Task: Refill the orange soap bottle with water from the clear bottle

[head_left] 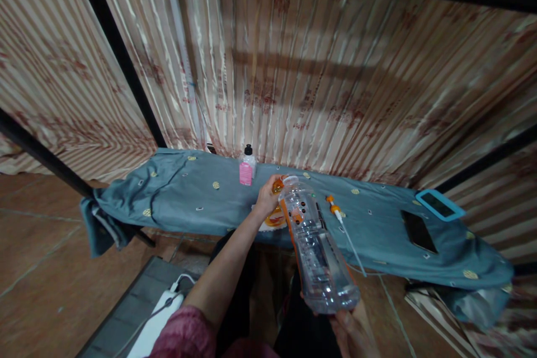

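Observation:
My left hand is closed around the neck of a small amber bottle, which stands on something white at the near edge of the bench. A large clear plastic bottle with orange markings is tilted, its mouth close to the amber bottle's neck and its base towards me. Whether the two mouths touch I cannot tell. Under that base, my right hand grips the clear bottle, its fingers partly hidden. To the right lies an orange and white pump top with a long pale tube.
A blue-grey cloth covers the narrow bench. Farther back stands a pink-labelled bottle with a black cap. At right lie a dark phone and a blue-framed device. A white power strip is at lower left.

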`<act>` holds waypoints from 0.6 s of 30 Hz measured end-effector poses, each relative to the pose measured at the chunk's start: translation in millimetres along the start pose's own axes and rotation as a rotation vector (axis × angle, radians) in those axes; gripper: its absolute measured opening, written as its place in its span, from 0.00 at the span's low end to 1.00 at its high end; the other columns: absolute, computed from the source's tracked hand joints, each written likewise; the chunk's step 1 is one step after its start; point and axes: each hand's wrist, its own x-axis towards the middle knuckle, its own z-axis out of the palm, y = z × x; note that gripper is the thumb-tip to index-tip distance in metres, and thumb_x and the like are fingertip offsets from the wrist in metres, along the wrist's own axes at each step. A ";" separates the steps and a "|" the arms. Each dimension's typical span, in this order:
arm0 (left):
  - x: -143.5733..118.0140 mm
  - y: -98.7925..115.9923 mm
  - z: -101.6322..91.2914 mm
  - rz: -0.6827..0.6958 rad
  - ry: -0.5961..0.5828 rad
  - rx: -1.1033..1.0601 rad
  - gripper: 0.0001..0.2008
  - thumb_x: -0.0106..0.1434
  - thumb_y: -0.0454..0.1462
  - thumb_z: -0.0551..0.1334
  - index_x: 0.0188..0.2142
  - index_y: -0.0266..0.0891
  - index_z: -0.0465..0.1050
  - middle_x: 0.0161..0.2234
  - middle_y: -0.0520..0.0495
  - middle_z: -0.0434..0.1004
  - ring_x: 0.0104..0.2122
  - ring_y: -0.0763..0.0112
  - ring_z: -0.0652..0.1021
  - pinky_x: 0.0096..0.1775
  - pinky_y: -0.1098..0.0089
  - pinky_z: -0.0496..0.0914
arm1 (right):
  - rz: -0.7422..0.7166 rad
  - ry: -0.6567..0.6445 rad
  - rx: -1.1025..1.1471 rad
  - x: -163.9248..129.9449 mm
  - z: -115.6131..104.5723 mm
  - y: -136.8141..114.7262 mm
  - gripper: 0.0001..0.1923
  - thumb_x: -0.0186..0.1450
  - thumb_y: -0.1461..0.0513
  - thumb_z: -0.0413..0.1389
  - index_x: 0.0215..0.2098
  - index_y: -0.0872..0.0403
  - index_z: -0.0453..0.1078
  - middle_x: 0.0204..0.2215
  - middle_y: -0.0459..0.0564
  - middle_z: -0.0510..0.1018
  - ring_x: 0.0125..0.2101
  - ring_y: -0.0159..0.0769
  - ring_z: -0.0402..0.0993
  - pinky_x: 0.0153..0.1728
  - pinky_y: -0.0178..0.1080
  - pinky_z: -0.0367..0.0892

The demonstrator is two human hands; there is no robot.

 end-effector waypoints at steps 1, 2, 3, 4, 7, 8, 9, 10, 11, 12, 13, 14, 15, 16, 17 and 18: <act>0.1 -1.1 0.1 0.000 -0.002 -0.001 0.18 0.56 0.45 0.66 0.43 0.39 0.71 0.37 0.49 0.79 0.38 0.67 0.78 0.43 0.70 0.72 | -0.003 0.001 -0.005 0.1 -0.2 0.2 0.43 0.43 0.47 0.72 0.55 0.45 0.69 0.54 0.52 0.75 0.54 0.54 0.69 0.53 0.49 0.64; 0.1 -1.9 0.1 0.000 -0.003 -0.003 0.18 0.56 0.45 0.66 0.43 0.39 0.71 0.38 0.49 0.79 0.38 0.67 0.78 0.43 0.70 0.72 | -0.007 -0.008 -0.008 0.2 -0.1 0.2 0.43 0.43 0.47 0.71 0.56 0.45 0.68 0.54 0.52 0.75 0.54 0.55 0.69 0.52 0.50 0.64; 0.1 -2.3 0.1 0.000 -0.003 -0.003 0.18 0.56 0.45 0.66 0.43 0.39 0.71 0.38 0.49 0.79 0.38 0.67 0.78 0.43 0.70 0.72 | -0.011 -0.020 -0.010 0.1 0.4 -0.1 0.44 0.44 0.47 0.71 0.57 0.46 0.67 0.54 0.53 0.75 0.54 0.55 0.69 0.52 0.51 0.64; 0.1 -2.4 0.1 -0.001 -0.001 -0.001 0.18 0.56 0.45 0.66 0.43 0.39 0.71 0.38 0.49 0.79 0.38 0.67 0.78 0.43 0.70 0.72 | -0.015 -0.030 -0.008 -0.1 1.1 -0.5 0.44 0.45 0.47 0.71 0.57 0.46 0.67 0.54 0.53 0.74 0.54 0.56 0.69 0.52 0.52 0.64; 0.2 -2.6 0.1 -0.010 0.007 0.005 0.17 0.56 0.44 0.66 0.43 0.39 0.72 0.37 0.48 0.79 0.38 0.66 0.78 0.43 0.69 0.72 | -0.018 -0.026 0.001 -0.7 3.1 -1.9 0.44 0.45 0.47 0.71 0.57 0.46 0.67 0.56 0.53 0.73 0.55 0.57 0.68 0.53 0.53 0.63; 0.3 -2.9 0.2 -0.015 0.009 0.005 0.17 0.55 0.44 0.66 0.43 0.39 0.72 0.38 0.48 0.79 0.38 0.66 0.78 0.43 0.69 0.72 | -0.017 -0.021 0.006 -0.7 3.3 -1.9 0.44 0.44 0.47 0.71 0.57 0.47 0.67 0.55 0.54 0.73 0.55 0.57 0.68 0.53 0.53 0.62; 0.4 -3.4 0.3 -0.020 0.010 0.003 0.18 0.55 0.44 0.66 0.43 0.39 0.72 0.38 0.48 0.80 0.38 0.66 0.79 0.43 0.68 0.72 | -0.015 -0.020 0.010 -0.6 3.0 -1.5 0.45 0.44 0.47 0.71 0.57 0.47 0.67 0.55 0.54 0.74 0.54 0.58 0.68 0.53 0.54 0.62; 0.5 -4.2 0.3 -0.022 0.007 0.000 0.18 0.55 0.44 0.66 0.43 0.39 0.72 0.38 0.48 0.80 0.38 0.66 0.79 0.43 0.69 0.72 | -0.011 -0.019 0.013 -0.3 2.3 -0.7 0.45 0.44 0.47 0.71 0.58 0.47 0.67 0.55 0.55 0.74 0.54 0.58 0.68 0.53 0.54 0.62; 0.7 -5.1 0.3 -0.021 0.004 -0.001 0.18 0.55 0.44 0.66 0.43 0.39 0.72 0.38 0.48 0.80 0.38 0.66 0.79 0.43 0.69 0.73 | -0.009 -0.016 0.018 0.2 1.1 0.4 0.45 0.43 0.48 0.72 0.58 0.47 0.67 0.55 0.54 0.74 0.54 0.58 0.68 0.53 0.54 0.63; 0.8 -6.0 0.4 -0.017 0.002 -0.001 0.18 0.55 0.44 0.66 0.43 0.39 0.71 0.38 0.48 0.80 0.39 0.66 0.79 0.43 0.68 0.73 | -0.007 -0.013 0.023 0.7 -0.4 1.9 0.45 0.43 0.48 0.72 0.57 0.46 0.67 0.55 0.53 0.74 0.54 0.58 0.68 0.52 0.53 0.63; 0.9 -6.8 0.4 -0.012 0.002 0.002 0.18 0.55 0.43 0.66 0.43 0.39 0.71 0.38 0.48 0.80 0.39 0.65 0.79 0.43 0.68 0.73 | -0.005 -0.010 0.028 1.3 -2.1 3.4 0.44 0.43 0.48 0.72 0.56 0.46 0.68 0.55 0.53 0.74 0.54 0.57 0.68 0.52 0.52 0.63; 1.0 -7.6 0.4 -0.010 0.005 0.006 0.17 0.55 0.43 0.66 0.43 0.40 0.71 0.39 0.48 0.80 0.39 0.65 0.79 0.44 0.68 0.73 | -0.005 -0.006 0.031 1.9 -3.8 4.9 0.43 0.42 0.49 0.72 0.55 0.45 0.69 0.55 0.52 0.74 0.54 0.56 0.68 0.52 0.51 0.64; 1.0 -8.1 0.4 -0.010 0.008 0.009 0.17 0.55 0.43 0.66 0.43 0.40 0.71 0.39 0.48 0.80 0.40 0.65 0.79 0.44 0.68 0.73 | -0.006 -0.005 0.034 2.3 -5.3 6.1 0.42 0.42 0.49 0.72 0.54 0.45 0.69 0.54 0.51 0.74 0.54 0.56 0.69 0.52 0.51 0.64; 1.0 -8.4 0.5 -0.008 0.010 0.009 0.17 0.55 0.43 0.66 0.43 0.40 0.71 0.39 0.48 0.80 0.40 0.65 0.79 0.44 0.68 0.72 | -0.006 -0.007 0.037 2.6 -6.5 7.1 0.41 0.42 0.49 0.72 0.54 0.46 0.69 0.54 0.51 0.75 0.53 0.56 0.69 0.52 0.50 0.64; 0.9 -8.4 0.6 -0.009 0.010 0.006 0.17 0.55 0.43 0.66 0.43 0.40 0.71 0.39 0.48 0.80 0.40 0.65 0.79 0.44 0.69 0.72 | -0.008 -0.009 0.037 2.6 -7.3 7.6 0.41 0.43 0.49 0.72 0.54 0.46 0.70 0.54 0.51 0.75 0.53 0.56 0.70 0.51 0.50 0.65; 0.9 -8.1 0.6 -0.012 0.008 0.002 0.18 0.55 0.44 0.66 0.43 0.40 0.71 0.39 0.48 0.80 0.40 0.65 0.78 0.44 0.69 0.72 | -0.007 -0.006 0.033 2.4 -7.6 7.7 0.42 0.43 0.48 0.72 0.54 0.46 0.69 0.53 0.51 0.75 0.52 0.56 0.70 0.51 0.50 0.65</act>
